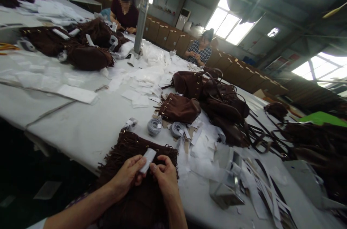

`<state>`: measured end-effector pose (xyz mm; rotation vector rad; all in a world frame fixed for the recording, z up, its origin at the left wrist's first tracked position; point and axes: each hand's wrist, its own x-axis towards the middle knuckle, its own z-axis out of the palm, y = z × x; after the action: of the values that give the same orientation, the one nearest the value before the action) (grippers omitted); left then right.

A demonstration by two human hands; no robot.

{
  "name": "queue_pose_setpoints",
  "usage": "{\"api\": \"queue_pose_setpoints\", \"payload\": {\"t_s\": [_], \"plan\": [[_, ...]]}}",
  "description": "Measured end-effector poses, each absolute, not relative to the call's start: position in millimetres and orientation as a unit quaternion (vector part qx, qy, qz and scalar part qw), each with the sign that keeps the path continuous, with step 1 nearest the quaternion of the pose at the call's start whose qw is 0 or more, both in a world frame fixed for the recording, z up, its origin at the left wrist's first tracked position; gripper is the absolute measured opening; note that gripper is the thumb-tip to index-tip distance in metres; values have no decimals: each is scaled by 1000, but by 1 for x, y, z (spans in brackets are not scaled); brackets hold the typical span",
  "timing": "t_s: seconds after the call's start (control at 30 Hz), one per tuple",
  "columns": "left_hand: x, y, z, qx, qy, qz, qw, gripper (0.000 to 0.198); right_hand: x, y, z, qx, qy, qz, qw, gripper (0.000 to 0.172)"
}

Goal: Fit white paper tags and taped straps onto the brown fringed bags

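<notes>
A brown fringed suede bag (135, 171) lies at the near edge of the white table (81, 128), partly over my lap. My left hand (127, 176) and my right hand (165, 176) are both over it, pinching a small white paper strip (148, 159) between their fingertips. The strip stands tilted, its upper end free above my fingers. Both hands are closed on it.
Two grey cord rolls (154, 126) and scattered white paper slips (141, 77) lie beyond the bag. Piles of brown bags (214, 102) sit right and far left (81, 48). A metal pole (142, 8) rises mid-table. Two people (123, 5) work at the far side.
</notes>
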<state>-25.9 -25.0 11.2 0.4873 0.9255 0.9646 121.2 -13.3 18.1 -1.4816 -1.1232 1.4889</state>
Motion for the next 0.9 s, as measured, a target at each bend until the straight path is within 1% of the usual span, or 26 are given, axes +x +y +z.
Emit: {"api": "queue_pose_setpoints", "payload": {"t_s": [0.17,0.23,0.37,0.47,0.53,0.6,0.73,0.8,0.9], "plan": [[-18,-28,6,254,457,470,712,40,136,-28,25,-685,-439,388,434,30],[-14,-29,4,286,476,470,687,40,136,-39,34,-694,-432,357,452,32],[-14,-32,3,342,502,464,645,38,110,-53,46,-663,-465,385,442,37],[-17,-35,2,367,507,463,628,37,85,-53,45,-656,-473,406,426,49],[-19,-37,2,376,506,472,616,38,77,-52,41,-655,-464,409,434,57],[-20,-39,2,372,506,477,615,43,75,-53,36,-641,-453,421,454,62],[-17,-41,5,338,504,466,644,69,79,-54,23,-587,-402,485,509,77],[-15,-40,6,326,494,467,657,72,77,-54,16,-544,-372,534,529,84],[-12,-39,9,303,478,463,682,70,68,-54,9,-494,-365,570,546,89]]}}
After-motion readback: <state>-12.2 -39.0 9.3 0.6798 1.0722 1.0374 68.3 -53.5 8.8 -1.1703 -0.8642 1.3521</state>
